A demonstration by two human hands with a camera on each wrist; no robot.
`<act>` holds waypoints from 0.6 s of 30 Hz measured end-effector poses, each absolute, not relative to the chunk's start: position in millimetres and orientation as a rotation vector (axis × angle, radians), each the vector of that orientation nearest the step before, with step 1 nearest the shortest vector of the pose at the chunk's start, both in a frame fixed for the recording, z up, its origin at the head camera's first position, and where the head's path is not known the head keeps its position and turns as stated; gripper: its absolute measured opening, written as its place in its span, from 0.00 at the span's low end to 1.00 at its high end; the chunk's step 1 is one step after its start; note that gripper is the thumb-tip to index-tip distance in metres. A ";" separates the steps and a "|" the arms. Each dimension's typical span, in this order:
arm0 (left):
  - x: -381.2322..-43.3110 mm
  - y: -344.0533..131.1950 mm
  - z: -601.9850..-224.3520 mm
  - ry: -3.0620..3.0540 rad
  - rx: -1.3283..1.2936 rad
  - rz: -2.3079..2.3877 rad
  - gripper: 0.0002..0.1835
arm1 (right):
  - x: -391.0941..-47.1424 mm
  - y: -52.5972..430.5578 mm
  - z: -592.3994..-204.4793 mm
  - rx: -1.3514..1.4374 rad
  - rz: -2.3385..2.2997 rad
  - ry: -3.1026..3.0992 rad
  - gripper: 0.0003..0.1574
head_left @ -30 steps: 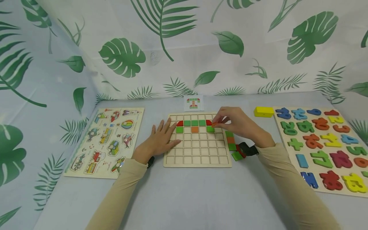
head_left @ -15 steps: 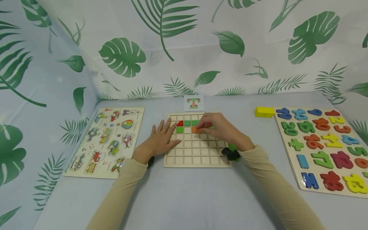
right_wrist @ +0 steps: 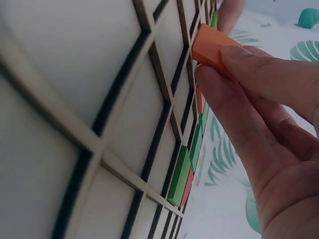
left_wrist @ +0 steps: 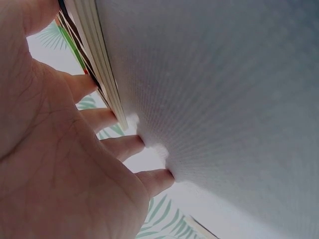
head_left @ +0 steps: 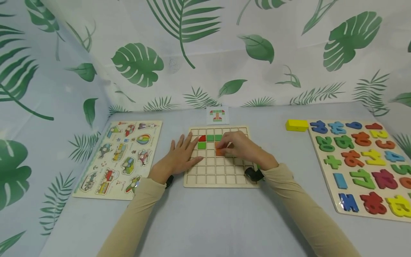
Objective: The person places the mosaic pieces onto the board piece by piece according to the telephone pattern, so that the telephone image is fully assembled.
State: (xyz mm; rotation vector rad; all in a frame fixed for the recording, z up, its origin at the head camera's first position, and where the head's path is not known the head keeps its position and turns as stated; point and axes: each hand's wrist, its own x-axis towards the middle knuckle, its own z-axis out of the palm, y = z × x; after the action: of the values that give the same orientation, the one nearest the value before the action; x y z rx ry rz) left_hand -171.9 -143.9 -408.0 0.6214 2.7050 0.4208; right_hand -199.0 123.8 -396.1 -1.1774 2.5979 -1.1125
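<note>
My right hand (head_left: 239, 145) pinches an orange square tile (right_wrist: 212, 46) between thumb and fingers. In the head view the tile lies over the wooden grid board (head_left: 221, 181), just below an orange tile in the second filled row. Spread flat, my left hand (head_left: 178, 155) rests on the board's left edge, its fingers straight. In the left wrist view those fingertips reach past the board's edge (left_wrist: 107, 74) to the tabletop. Red and green tiles sit in the upper cells, among them a green tile (head_left: 201, 145) near my left fingers; my right hand hides others.
A small pattern card (head_left: 217, 115) lies behind the board. To the left is a vehicle picture puzzle (head_left: 120, 157); to the right stand a yellow block (head_left: 297, 125) and a number puzzle board (head_left: 334, 182). Loose tiles beside the board are mostly hidden by my right wrist.
My right hand has moved left and slightly toward me, carrying the orange tile from the board's right side to its middle. The left hand has stayed in place.
</note>
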 end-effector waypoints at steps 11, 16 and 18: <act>-173.0 -142.5 -409.2 2.707 0.617 0.406 0.44 | -199.5 119.3 -391.3 -1.131 -1.007 2.609 0.09; -172.2 -142.3 -408.6 2.705 0.609 0.406 0.44 | -199.6 116.6 -390.3 -1.163 -0.934 2.626 0.10; -172.0 -142.9 -408.1 2.701 0.610 0.407 0.44 | -199.8 115.9 -390.4 -1.197 -0.907 2.635 0.10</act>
State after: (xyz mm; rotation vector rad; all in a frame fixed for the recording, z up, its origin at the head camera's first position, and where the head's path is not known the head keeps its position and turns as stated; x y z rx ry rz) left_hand -172.0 -142.9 -408.1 0.6100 2.7011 0.4067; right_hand -199.8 115.9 -390.4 -1.1971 2.6349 -0.9072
